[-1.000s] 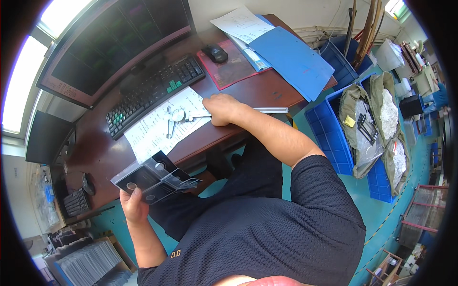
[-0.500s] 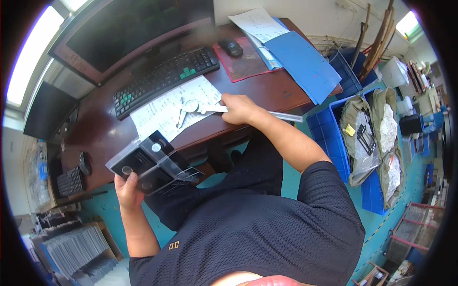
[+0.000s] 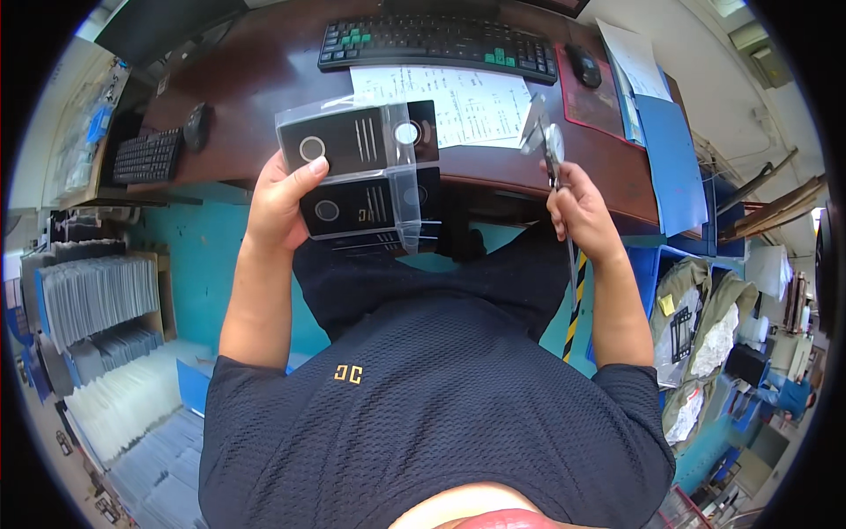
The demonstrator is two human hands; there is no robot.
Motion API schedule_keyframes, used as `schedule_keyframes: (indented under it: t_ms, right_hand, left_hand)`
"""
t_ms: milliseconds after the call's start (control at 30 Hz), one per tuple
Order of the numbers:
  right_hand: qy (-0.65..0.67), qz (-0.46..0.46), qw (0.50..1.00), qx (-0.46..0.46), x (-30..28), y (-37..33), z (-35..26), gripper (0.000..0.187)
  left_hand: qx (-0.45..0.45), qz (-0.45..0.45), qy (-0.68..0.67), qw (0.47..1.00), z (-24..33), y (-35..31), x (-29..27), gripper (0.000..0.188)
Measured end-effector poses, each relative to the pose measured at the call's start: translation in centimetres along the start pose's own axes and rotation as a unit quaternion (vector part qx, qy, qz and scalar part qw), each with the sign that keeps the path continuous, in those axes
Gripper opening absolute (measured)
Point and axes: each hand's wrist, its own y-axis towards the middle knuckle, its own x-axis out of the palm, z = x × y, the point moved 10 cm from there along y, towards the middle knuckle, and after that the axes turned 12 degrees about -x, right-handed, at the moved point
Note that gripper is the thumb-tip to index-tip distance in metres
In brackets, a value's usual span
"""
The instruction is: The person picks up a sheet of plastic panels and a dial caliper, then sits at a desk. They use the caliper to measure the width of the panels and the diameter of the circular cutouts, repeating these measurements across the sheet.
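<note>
My left hand [image 3: 284,201] is closed on flat black panels [image 3: 348,141] in clear plastic sleeves, with the thumb on the front one. Each panel shows a round ring and thin pale lines. Some hang lower and overlap, so their edges are partly hidden. In my right hand [image 3: 583,217], fingers wrap around a dial caliper [image 3: 553,141], its jaws pointing up and its long beam hanging below the hand. The two hands are apart, in front of the desk's near edge. A handwritten paper sheet [image 3: 476,110] lies on the desk beyond them.
A black keyboard [image 3: 432,40] sits behind the paper. To the right are a mouse [image 3: 583,66] on a red pad and a blue folder [image 3: 665,150]. Another keyboard [image 3: 148,157] is at left. Blue bins [image 3: 648,264] stand right of the desk; stacked grey sheets [image 3: 97,300] fill the lower left.
The caliper has come up off the paper sheet and now stands jaws-up in my right hand. The black panels are raised and face me more squarely. The whole view has turned.
</note>
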Motion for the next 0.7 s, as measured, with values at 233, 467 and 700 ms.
schedule_keyframes:
  t_ms: [233, 467, 700]
  right_hand:
    - [0.112, -0.028, 0.993, -0.033, 2.5, 1.4, -3.4, 0.049]
    - [-0.157, -0.009, 0.962, -0.221, 3.6, 1.9, -11.8, 0.04]
    - [-0.428, -0.034, 0.816, -0.386, 6.3, 2.1, -19.2, 0.046]
  left_hand:
    - [-0.018, -0.013, 0.002, 1.0, 0.4, -1.1, -0.4, 0.038]
    - [-0.016, -0.021, -0.002, 1.0, 1.5, -2.4, -0.1, 0.037]
    - [0.024, -0.031, 0.008, 0.999, 3.7, -3.1, 0.6, 0.036]
